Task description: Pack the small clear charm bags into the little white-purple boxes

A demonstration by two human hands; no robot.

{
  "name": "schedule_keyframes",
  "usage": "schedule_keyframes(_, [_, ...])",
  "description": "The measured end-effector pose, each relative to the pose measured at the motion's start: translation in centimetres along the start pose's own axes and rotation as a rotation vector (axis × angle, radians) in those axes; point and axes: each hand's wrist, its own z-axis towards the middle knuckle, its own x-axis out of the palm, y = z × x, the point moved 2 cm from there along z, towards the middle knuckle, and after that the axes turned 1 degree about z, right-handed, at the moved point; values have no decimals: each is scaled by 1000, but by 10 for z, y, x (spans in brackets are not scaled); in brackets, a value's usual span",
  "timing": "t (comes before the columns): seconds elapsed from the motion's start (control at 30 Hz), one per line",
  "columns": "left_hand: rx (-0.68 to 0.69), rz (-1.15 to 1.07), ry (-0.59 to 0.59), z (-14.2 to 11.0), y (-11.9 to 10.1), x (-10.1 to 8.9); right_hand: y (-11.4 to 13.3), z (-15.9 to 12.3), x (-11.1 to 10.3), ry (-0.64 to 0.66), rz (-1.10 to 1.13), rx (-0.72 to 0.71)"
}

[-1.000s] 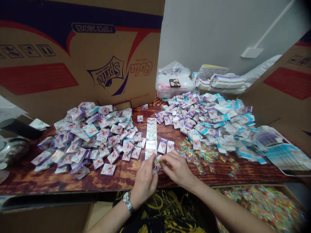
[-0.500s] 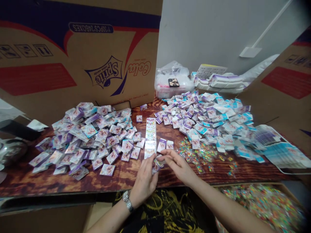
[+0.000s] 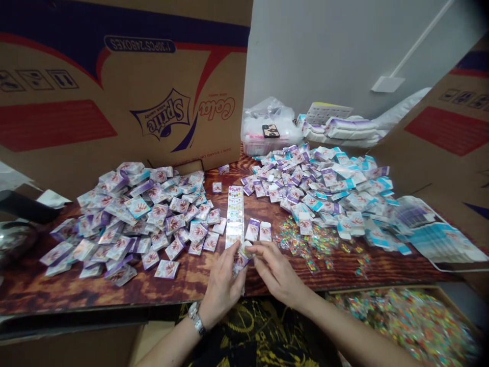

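A small purple and white printed carton (image 3: pixel 240 262) is held in my left hand (image 3: pixel 221 278), its fingers closed round it. The fingers of my right hand (image 3: pixel 277 271) pinch at the carton's upper end, where a pale bit shows; whether it is a flap or something else I cannot tell. Just beyond my hands lies a long strip of sticker sheets (image 3: pixel 235 211) with rows of small coloured pictures. Right of the strip, two small cartons (image 3: pixel 252 229) lie side by side. Small clear packets of coloured candy (image 3: pixel 309 239) are spread to the right of them.
A big heap of cartons (image 3: pixel 153 219) covers the left of the table; another carton pile (image 3: pixel 324 178) is at the right. Large cardboard boxes (image 3: pixel 126 102) stand behind and at the right. A box of candy packets (image 3: pixel 412 321) sits below the table edge. A phone (image 3: pixel 271 131) rests on a plastic tub.
My right hand has come closer to my left, its fingers now against the carton's end. The view has shifted slightly; the piles look the same.
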Motion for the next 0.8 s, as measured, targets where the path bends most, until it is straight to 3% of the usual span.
schedule_keyframes(0.13, [33,-36,33,1,-3,-1,-1,1,0,12,98,-7])
schedule_keyframes(0.33, [43,-109,17,1,-3,-1,1,-1,-1,-21,3,-45])
schedule_keyframes(0.53, [81,-44,-36,-2,-5,-2,-3,-1,5,-29,219,90])
schedule_keyframes(0.67, [180,78,-95,-2,-7,0,6,4,2,-131,26,63])
schedule_keyframes(0.8, [224,145,-102,0,-6,2,14,11,-1,-135,-174,-17])
